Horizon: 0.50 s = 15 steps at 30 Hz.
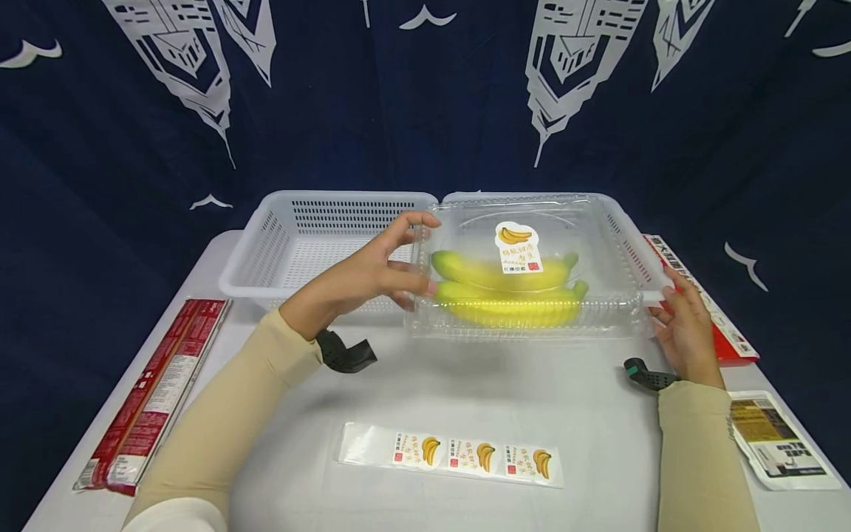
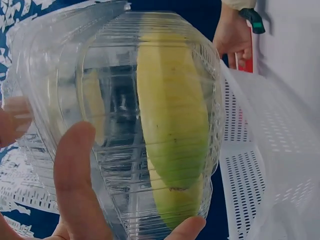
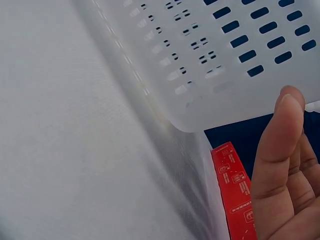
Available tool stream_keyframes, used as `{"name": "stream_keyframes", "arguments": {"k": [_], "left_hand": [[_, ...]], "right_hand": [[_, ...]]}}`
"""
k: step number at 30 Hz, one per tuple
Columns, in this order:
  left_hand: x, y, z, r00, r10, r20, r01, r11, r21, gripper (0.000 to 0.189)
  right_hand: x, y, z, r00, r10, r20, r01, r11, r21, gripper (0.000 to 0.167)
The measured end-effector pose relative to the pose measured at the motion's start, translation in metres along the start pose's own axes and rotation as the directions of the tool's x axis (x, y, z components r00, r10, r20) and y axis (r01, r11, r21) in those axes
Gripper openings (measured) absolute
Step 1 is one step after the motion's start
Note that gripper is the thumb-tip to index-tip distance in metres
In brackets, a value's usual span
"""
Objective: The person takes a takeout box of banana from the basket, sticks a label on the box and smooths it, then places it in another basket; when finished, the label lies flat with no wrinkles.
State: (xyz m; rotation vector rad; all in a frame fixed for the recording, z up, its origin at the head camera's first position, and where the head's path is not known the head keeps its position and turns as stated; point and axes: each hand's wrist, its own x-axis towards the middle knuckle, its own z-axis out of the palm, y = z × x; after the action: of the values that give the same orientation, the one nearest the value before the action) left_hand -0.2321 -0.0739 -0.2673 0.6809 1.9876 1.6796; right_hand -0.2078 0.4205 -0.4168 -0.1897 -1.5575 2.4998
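A clear plastic clamshell box (image 1: 612, 244) with two green-tipped bananas (image 1: 512, 299) inside is tilted over the front of the right white basket (image 1: 631, 229). Its lid bears a banana label (image 1: 518, 247). My left hand (image 1: 372, 277) grips the box's left end, thumb and fingers spread around the clear wall, as the left wrist view also shows. At the basket's front right corner, my right hand (image 1: 688, 325) holds the rim between thumb and fingers. In the right wrist view the thumb (image 3: 277, 155) lies by the basket's corner; the fingers' contact is partly hidden.
A second white basket (image 1: 266, 251) stands left of the first. On the table lie a strip of banana labels (image 1: 452, 454), a red packet (image 1: 156, 391) at left, a red-and-white box (image 1: 731, 347) and a white pouch (image 1: 784, 443) at right. A dark patterned curtain (image 1: 399, 111) hangs behind.
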Motion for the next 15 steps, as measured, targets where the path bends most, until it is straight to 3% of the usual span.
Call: {"name": "stream_keyframes", "arguments": {"k": [7,15], "left_hand": [[0.034,0.009,-0.005,0.998,0.008,-0.056,-0.01,1.0,-0.023,0.079],[0.069,0.006,-0.001,0.994,0.006,-0.109,-0.011,0.999,-0.052,0.079]], "right_hand": [[0.001,0.003,0.001,0.998,-0.042,0.047,0.039,0.998,0.048,0.039],[0.002,0.005,0.001,0.996,-0.064,0.06,0.06,0.996,0.071,0.04]]}}
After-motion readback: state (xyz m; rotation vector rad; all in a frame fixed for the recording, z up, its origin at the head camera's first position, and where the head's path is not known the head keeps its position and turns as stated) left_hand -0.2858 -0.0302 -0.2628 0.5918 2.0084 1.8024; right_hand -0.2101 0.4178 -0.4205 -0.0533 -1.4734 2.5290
